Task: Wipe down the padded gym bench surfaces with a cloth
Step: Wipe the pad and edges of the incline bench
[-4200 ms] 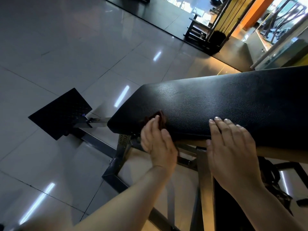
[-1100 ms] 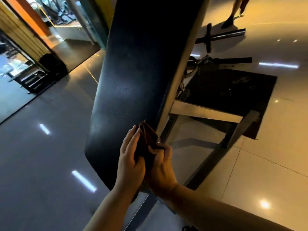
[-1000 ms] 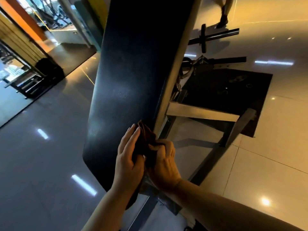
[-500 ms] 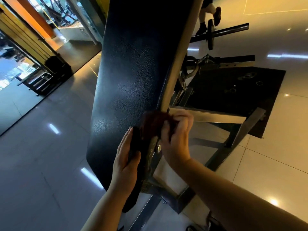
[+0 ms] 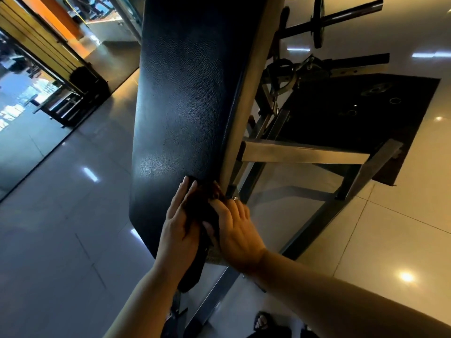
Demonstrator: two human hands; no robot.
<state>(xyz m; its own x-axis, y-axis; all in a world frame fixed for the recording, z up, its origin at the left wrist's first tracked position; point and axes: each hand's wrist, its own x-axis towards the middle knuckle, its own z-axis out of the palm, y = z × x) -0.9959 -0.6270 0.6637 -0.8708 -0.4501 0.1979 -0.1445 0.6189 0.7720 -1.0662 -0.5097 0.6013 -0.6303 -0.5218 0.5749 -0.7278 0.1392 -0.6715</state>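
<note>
Left hand (image 5: 179, 225): mine, released and flat, fingers straight and close together, laid along the near end of the pad with its inner side against the cloth. Right hand (image 5: 235, 231): also flat, fingers straight and slightly spread, thumb resting on the cloth. Neither hand curls round anything.

Dark reddish-brown cloth (image 5: 201, 211): bunched between my two hands and pressed against the right-hand edge of the pad, close to its near end.

Black padded gym bench with grained leather-like cover (image 5: 183, 93): it runs away from me up the middle of the view, and a dull sheen shows just beyond my left fingertips. Pale board under the padding (image 5: 246, 93): visible as a strip along the right edge, touching the cloth at its lower end.

Grey steel frame crossbar (image 5: 302, 152): juts to the right from beneath the board. Black square floor mat (image 5: 353, 113): lies under the frame. Dark barbell with a round plate (image 5: 319, 20): on the floor beyond the mat. Glossy tiled floor (image 5: 61, 228): reflects ceiling lights on both sides.
</note>
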